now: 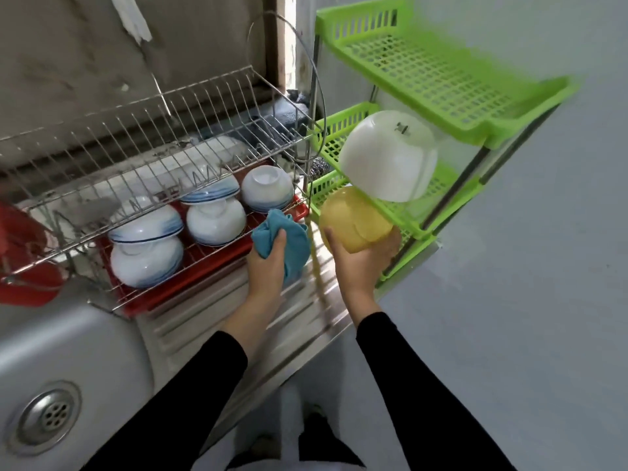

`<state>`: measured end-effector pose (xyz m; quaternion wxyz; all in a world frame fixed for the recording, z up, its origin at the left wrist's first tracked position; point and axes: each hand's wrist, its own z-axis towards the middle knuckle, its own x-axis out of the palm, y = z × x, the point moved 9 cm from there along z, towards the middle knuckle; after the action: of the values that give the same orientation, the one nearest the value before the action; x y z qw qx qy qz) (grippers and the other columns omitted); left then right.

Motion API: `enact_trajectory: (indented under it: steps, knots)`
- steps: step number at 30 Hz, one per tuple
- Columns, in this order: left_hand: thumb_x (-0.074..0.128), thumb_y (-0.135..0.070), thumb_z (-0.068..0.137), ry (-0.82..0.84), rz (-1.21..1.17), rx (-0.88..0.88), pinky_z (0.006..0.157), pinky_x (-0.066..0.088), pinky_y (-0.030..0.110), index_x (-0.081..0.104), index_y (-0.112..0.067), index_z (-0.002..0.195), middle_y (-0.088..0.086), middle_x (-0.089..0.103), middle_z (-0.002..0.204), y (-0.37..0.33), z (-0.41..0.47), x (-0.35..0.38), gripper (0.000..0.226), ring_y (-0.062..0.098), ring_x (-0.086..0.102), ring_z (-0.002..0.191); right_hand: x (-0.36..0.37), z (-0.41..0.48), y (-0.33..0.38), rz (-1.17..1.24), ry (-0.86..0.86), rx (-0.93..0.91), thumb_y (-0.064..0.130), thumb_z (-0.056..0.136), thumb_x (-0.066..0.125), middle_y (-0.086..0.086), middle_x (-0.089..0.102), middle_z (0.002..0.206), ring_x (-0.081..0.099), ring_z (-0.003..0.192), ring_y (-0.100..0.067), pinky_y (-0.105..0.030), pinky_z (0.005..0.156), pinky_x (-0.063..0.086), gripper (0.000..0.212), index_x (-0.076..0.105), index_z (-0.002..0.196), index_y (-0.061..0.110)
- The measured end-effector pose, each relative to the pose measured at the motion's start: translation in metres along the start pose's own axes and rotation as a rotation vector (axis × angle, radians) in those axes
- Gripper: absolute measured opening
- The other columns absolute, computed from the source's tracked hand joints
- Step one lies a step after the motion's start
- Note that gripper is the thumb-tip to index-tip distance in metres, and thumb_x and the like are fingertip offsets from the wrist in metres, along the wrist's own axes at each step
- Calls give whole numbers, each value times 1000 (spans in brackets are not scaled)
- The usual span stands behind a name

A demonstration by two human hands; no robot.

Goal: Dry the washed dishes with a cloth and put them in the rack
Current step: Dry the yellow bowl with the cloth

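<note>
My left hand (266, 266) grips a bunched blue cloth (292, 232) over the steel drainboard. My right hand (360, 263) holds a yellow bowl (353, 219) upside down, at the front edge of the green plastic rack (452, 79). A white bowl (389, 156) lies overturned on the green rack's middle shelf, just above the yellow one. Several white and blue bowls (146, 246) sit upside down in the wire dish rack (136, 144) on a red tray (217, 253).
The sink basin with its drain (47, 414) lies at the lower left. A red object (20, 253) stands at the left edge. A metal scourer (317, 166) hangs between the two racks. A grey wall runs to the right.
</note>
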<state>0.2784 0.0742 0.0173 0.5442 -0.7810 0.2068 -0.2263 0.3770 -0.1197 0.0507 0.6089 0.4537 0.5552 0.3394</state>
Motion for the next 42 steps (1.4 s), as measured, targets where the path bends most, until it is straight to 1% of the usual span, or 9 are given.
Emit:
enact_trajectory:
  steps: [3,6,9,16,20,23,28,36,42]
  knots:
    - [66,-31,92,-12,-46,-57,85,54,40,62,-26,101,-2,69,98,9,3,8,10,20,66,95,11,23,-13,-85,85,74,66,67,81,-20,6,165,7,153,-28,-33,122,10,140,-3,157,-2]
    - [67,-29,92,-40,-99,-108,87,55,43,63,-25,95,0,69,97,14,5,13,6,23,66,95,21,43,-16,-87,184,132,61,80,73,-23,12,163,14,151,-30,-25,115,10,122,2,155,-5]
    - [67,-26,92,-69,-122,-127,89,54,43,61,-25,93,-1,67,95,14,5,17,6,22,65,94,23,57,-17,-143,200,138,59,86,68,-27,25,159,24,147,-35,-29,114,15,107,19,153,-9]
    - [66,-30,92,-118,-105,-92,85,54,37,61,-19,117,0,68,102,12,0,11,28,23,65,101,17,52,-16,-169,185,206,55,86,71,-30,18,158,24,145,-42,-39,114,26,112,10,153,-11]
    - [65,-30,92,-175,-130,-72,79,55,29,60,-20,118,-3,68,104,17,-13,-5,28,17,66,98,15,32,-15,-173,187,95,52,84,74,-25,5,162,13,150,-35,-41,119,24,121,-4,155,-6]
    - [65,-30,93,-229,-155,-78,72,54,23,65,-22,107,-2,70,102,21,-27,-21,16,13,68,93,16,13,-9,-183,197,-77,47,85,75,-25,6,163,13,151,-38,-46,121,21,110,6,157,-1]
    - [64,-27,94,-304,-198,3,77,56,23,63,-19,117,-1,71,108,20,-52,-50,24,15,69,98,35,-29,-1,-229,338,-338,38,90,71,-27,31,152,30,142,-42,-55,117,30,82,30,149,-2]
    - [62,-29,95,-410,-140,101,76,54,15,60,-29,107,-13,68,99,2,-110,-136,13,4,66,94,80,-142,29,-220,793,-613,21,98,59,-17,46,136,47,123,-28,-31,104,38,46,48,136,-1]
    - [60,-26,96,-568,-96,148,67,51,9,59,-21,109,-13,64,92,-7,-188,-252,14,2,61,84,97,-278,52,-223,1021,-785,18,97,57,-12,67,106,63,97,-29,-38,84,49,18,65,110,8]
